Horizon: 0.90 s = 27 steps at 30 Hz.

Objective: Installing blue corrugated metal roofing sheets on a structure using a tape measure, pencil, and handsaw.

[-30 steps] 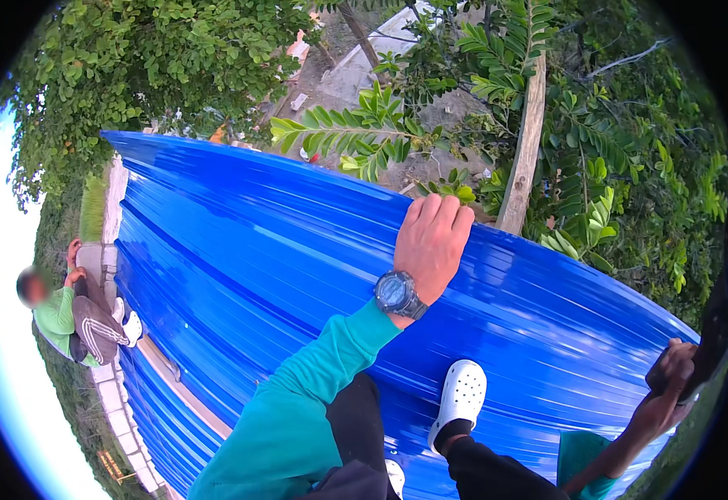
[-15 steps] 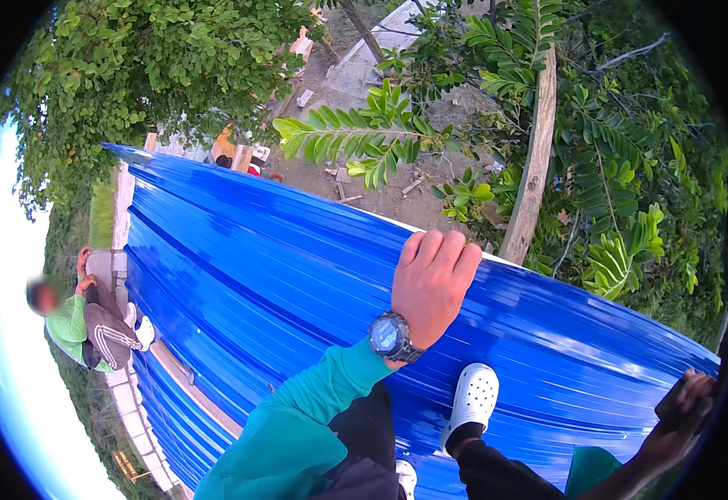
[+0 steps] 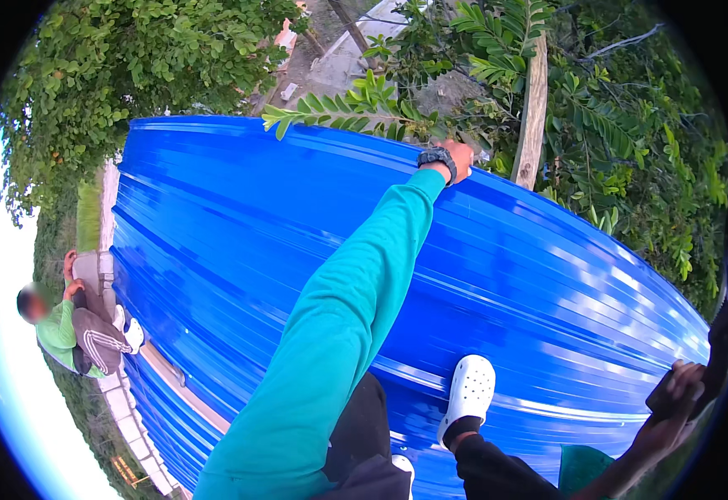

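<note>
**Blue ribbed sheet [image 3: 297, 217] reaches higher in the frame, your left hand [image 3: 457, 158] on its edge**

Half a second ago your left hand sat closer to the middle of the frame with its fingers in plain sight; now it is further up, your teal sleeve [image 3: 322, 325] stretched long beneath it. The sheet's far edge has climbed too, covering ground that showed below the trees at upper center. The co-worker [image 3: 64, 325] remains seated at left.

Count one watch [image 3: 437, 157] on your left wrist, two white clogs [image 3: 472, 387] on your feet, the second partly hidden at bottom center, one wooden pole [image 3: 532, 125] at upper right, and one co-worker in a green top, with two white shoes [image 3: 135, 335].

Your left hand is curled on the sheet's upper edge, most of its fingers out of sight. Your right hand [image 3: 679, 400] is in shadow at lower right, near the sheet's right end and against a dark item [image 3: 660, 398]; you cannot tell its grip from here.

The sheet spans the middle of the frame: glossy, deep blue, lined with long ribs, its upper edge arched, with pale reflections brightest toward the right.
</note>
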{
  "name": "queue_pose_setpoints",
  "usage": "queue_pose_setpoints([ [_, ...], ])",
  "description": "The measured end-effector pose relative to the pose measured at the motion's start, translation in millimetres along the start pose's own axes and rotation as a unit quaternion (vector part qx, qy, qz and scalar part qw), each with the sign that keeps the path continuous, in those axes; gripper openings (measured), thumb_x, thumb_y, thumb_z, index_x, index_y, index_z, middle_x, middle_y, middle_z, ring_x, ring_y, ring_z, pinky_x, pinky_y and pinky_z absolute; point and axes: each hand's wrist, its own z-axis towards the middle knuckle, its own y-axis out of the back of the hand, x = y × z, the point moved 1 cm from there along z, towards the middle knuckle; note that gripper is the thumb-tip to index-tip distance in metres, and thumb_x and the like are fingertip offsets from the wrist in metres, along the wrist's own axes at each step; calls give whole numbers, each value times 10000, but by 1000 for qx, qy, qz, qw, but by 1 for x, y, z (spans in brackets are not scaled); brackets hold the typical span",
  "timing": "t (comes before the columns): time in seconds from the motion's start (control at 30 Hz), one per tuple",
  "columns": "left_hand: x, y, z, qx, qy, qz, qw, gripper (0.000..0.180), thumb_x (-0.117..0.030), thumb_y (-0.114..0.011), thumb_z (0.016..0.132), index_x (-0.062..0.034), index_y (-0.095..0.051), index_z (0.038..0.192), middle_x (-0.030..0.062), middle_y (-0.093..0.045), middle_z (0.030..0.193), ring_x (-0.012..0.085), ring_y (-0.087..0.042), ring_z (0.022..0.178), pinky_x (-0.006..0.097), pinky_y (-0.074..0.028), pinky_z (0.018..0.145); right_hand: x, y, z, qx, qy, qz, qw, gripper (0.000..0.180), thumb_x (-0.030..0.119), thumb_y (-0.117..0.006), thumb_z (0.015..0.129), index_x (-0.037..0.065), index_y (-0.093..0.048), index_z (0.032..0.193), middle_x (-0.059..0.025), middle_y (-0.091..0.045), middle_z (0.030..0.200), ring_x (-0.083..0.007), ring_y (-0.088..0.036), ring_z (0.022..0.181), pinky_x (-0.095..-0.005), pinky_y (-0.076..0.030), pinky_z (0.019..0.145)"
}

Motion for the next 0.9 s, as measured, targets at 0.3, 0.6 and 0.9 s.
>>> queue_pose_setpoints([
  [0.3,27,-43,-174,-381,19,-308,872,295,-251,-675,990,-56,-700,1210,124,-695,1240,351,-628,1192,433,-481,1043,-55,-189,-22,117,3,-246,962,426,378,-755,940,7,-599,1077,-62,-542,816,-202,-468,665,-342,-388,620],
  [0.6,52,-76,-290,-362,58,-224,903,382,-317,-645,1002,-7,-646,1225,201,-659,1234,413,-553,1257,495,-452,1064,-71,-348,-78,325,117,-163,924,360,313,-787,881,29,-618,1025,-157,-629,848,-383,-597,806,-474,-456,743],
  [0.9,15,-15,-56,-137,-64,-30,988,434,-296,-636,987,-16,-574,1312,185,-621,1283,376,-517,1272,501,-402,1113,-70,-268,-79,182,-19,-165,969,342,286,-772,919,21,-605,1057,-166,-665,849,-340,-630,749,-433,-489,666],
])
